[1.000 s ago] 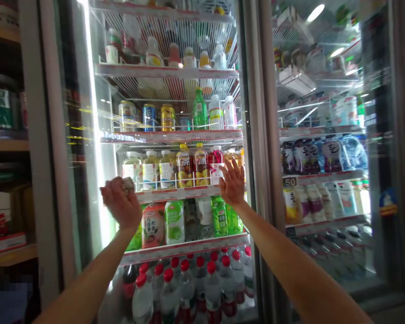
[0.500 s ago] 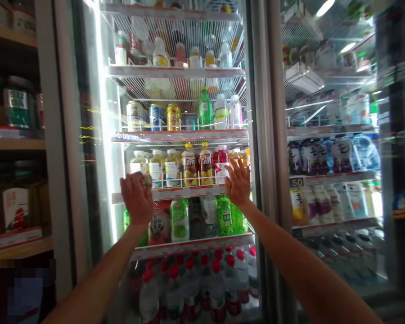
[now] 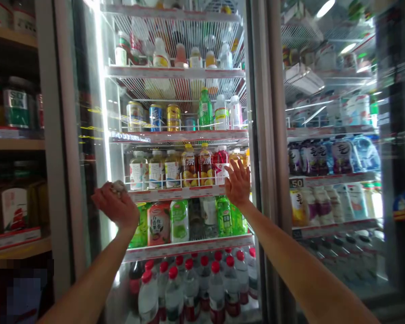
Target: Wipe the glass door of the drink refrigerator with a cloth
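My left hand (image 3: 118, 204) is closed around a crumpled pale cloth (image 3: 118, 186) at the left side of the glass door, near the bright light strip. The palm faces forward and part of the cloth pokes out above the fingers. My right hand (image 3: 238, 183) is raised with fingers spread, near the right edge of the same door, and holds nothing. Behind it are a pink-red bottle (image 3: 221, 163) and green bottles (image 3: 224, 217). Two yellow-capped tea bottles (image 3: 189, 165) stand on the shelf between my hands.
The metal door frame (image 3: 268, 112) runs upright right of my right hand. A second glass-fronted cooler with bottles (image 3: 315, 155) stands further right. At the left are wooden shelves (image 3: 16, 144) with jars. Red-capped bottles (image 3: 216, 288) fill the low shelf.
My left hand has moved left and slightly down with the cloth, uncovering bottles on the left of the shelves. My right hand has hardly moved.
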The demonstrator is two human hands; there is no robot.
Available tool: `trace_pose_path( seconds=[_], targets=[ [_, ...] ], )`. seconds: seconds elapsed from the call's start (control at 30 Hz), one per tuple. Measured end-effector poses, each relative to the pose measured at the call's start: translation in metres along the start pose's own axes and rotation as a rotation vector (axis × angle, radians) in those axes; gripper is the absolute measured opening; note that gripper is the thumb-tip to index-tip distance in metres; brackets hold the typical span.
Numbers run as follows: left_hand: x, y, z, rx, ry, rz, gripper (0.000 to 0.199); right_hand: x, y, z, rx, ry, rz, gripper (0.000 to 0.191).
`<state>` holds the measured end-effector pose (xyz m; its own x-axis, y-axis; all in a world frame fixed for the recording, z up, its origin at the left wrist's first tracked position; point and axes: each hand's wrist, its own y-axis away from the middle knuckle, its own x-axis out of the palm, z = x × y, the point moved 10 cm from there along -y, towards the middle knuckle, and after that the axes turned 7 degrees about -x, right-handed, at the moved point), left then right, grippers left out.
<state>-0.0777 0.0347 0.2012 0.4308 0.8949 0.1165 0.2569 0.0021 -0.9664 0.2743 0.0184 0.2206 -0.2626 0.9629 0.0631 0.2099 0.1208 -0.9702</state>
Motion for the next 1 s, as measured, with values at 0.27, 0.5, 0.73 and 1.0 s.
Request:
trace_pose_path(
  seconds=[0.27, 0.5, 0.73, 1.0],
  targets=[
    [0.065, 0.071, -0.136, 0.523, 0.000, 0.281, 0.052, -0.002, 0.001, 0.001, -0.026, -0.012, 0.007, 0.036],
    [-0.001, 0.013, -0.015, 0.011, -0.081, -0.046, 0.052, 0.002, 0.002, -0.002, 0.016, -0.040, 0.033, 0.037],
    [0.048, 0.072, -0.106, 0.450, -0.025, 0.265, 0.051, 0.001, 0.003, -0.001, 0.009, -0.043, 0.026, 0.037],
    [0.002, 0.026, -0.009, -0.030, -0.116, 0.004, 0.053, 0.004, 0.003, -0.003, 0.021, -0.038, 0.027, 0.038]
  ],
)
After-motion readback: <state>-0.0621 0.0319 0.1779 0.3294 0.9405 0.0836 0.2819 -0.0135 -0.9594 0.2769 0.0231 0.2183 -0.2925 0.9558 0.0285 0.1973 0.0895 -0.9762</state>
